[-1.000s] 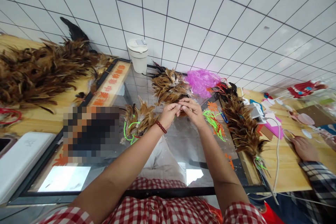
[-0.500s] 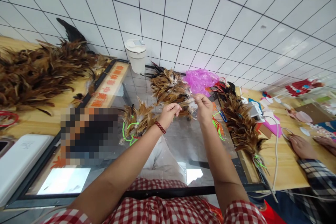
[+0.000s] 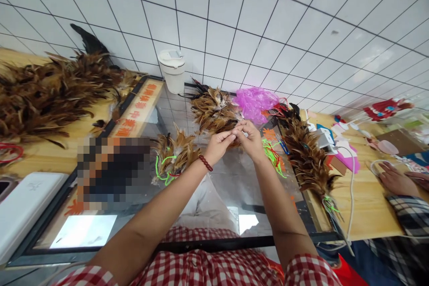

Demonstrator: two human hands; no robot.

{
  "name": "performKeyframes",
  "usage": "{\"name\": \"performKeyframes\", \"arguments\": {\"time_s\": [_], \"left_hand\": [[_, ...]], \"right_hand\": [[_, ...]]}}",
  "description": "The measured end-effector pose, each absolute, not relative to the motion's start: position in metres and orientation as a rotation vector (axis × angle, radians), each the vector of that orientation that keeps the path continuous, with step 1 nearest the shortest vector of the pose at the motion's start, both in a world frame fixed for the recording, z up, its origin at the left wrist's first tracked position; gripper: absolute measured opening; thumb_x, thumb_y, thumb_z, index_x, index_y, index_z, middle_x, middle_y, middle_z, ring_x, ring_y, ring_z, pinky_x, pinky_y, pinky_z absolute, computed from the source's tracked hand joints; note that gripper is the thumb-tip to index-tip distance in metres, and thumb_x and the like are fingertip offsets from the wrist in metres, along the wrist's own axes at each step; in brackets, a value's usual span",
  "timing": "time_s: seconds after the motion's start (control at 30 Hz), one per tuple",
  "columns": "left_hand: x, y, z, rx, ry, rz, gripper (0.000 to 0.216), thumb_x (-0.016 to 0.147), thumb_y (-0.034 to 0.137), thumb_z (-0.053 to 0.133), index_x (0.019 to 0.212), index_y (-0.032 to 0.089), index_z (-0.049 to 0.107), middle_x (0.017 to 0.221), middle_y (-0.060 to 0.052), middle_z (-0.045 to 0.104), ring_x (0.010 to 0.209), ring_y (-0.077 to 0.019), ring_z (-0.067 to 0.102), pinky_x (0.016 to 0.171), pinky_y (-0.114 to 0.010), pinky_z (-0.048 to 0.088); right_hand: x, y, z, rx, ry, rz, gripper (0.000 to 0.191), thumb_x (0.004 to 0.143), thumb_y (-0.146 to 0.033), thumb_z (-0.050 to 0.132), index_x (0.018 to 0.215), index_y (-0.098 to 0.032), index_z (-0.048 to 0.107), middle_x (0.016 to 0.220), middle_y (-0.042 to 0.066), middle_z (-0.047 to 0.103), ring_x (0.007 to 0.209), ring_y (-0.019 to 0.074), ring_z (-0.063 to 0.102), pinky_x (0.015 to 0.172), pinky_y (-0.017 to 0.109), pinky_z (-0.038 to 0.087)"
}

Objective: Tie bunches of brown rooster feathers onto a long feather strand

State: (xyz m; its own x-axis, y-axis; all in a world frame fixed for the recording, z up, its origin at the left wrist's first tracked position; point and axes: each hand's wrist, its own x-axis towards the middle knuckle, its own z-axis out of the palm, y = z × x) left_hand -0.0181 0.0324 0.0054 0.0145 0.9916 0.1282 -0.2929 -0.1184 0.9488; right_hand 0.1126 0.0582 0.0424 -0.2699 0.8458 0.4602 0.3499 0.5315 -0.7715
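My left hand (image 3: 218, 146), with a red bead bracelet at its wrist, is closed in a pinch over the glass-topped table (image 3: 221, 178). Its fingertips meet those of my right hand (image 3: 250, 139), which is pinched too. Whatever lies between the fingers is too small or hidden to make out. Just beyond them is a pile of brown feathers (image 3: 214, 109). Nearer my left forearm lies a smaller feather bunch (image 3: 177, 149) with bright green cord (image 3: 161, 172) around it. Green and red cords (image 3: 275, 158) rest to the right of my right hand.
A long feather bundle (image 3: 306, 156) lies on the right, a large feather heap (image 3: 50, 94) on the left. A white lidded bin (image 3: 172, 71) and a pink plastic bag (image 3: 256, 103) stand by the tiled wall. Another person's hand (image 3: 397, 181) rests at far right beside a white cable (image 3: 351, 201).
My right hand has come left from the edge of the feather pile to meet my left hand, which shifted slightly right. The other person's hand moved a little right.
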Motion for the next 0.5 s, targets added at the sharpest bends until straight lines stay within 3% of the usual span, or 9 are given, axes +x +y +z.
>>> {"name": "performKeyframes", "arguments": {"time_s": [0.1, 0.2, 0.33, 0.4, 0.5], "left_hand": [[-0.017, 0.034, 0.002, 1.004, 0.91, 1.439, 0.032, 0.073, 0.045, 0.07, 0.064, 0.015, 0.067, 0.064, -0.002, 0.065, 0.066, -0.013, 0.059, 0.07, -0.027, 0.049], [-0.021, 0.039, -0.002, 0.784, 0.95, 1.589, 0.032, 0.071, 0.047, 0.071, 0.07, 0.015, 0.066, 0.061, 0.0, 0.06, 0.058, -0.0102, 0.056, 0.061, -0.024, 0.046], [-0.026, 0.047, -0.009, 0.647, 1.051, 1.744, 0.031, 0.07, 0.046, 0.071, 0.074, 0.016, 0.065, 0.069, 0.0, 0.061, 0.044, -0.0032, 0.037, 0.043, -0.019, 0.03], [-0.027, 0.047, -0.012, 0.67, 1.076, 1.76, 0.03, 0.071, 0.046, 0.07, 0.073, 0.016, 0.065, 0.069, 0.0, 0.061, 0.046, -0.0037, 0.037, 0.043, -0.02, 0.029], [-0.026, 0.044, -0.011, 0.774, 1.087, 1.729, 0.029, 0.075, 0.045, 0.067, 0.068, 0.017, 0.066, 0.066, -0.002, 0.062, 0.059, -0.0091, 0.051, 0.056, -0.022, 0.041]], "right_hand": [[0.108, 0.06, 0.037, -1.04, -1.792, 0.642, 0.02, 0.085, -0.032, 0.058, 0.073, -0.021, 0.069, 0.085, 0.004, 0.063, 0.088, 0.0173, 0.058, 0.084, 0.032, 0.046], [0.121, 0.067, 0.036, -1.165, -1.777, 0.552, 0.016, 0.083, -0.03, 0.058, 0.082, -0.02, 0.071, 0.088, 0.005, 0.065, 0.086, 0.018, 0.058, 0.08, 0.031, 0.047], [0.156, 0.077, 0.035, -1.542, -2.145, 0.385, 0.015, 0.078, -0.019, 0.06, 0.082, -0.02, 0.074, 0.088, 0.006, 0.067, 0.076, 0.0167, 0.058, 0.076, 0.029, 0.045], [0.169, 0.079, 0.033, -1.693, -2.301, 0.348, 0.018, 0.076, -0.015, 0.059, 0.083, -0.021, 0.075, 0.088, 0.006, 0.068, 0.075, 0.0159, 0.059, 0.075, 0.027, 0.044], [0.176, 0.081, 0.028, -1.698, -2.45, 0.434, 0.02, 0.074, -0.015, 0.062, 0.087, -0.022, 0.075, 0.091, 0.005, 0.068, 0.076, 0.0147, 0.059, 0.073, 0.025, 0.043]]}}
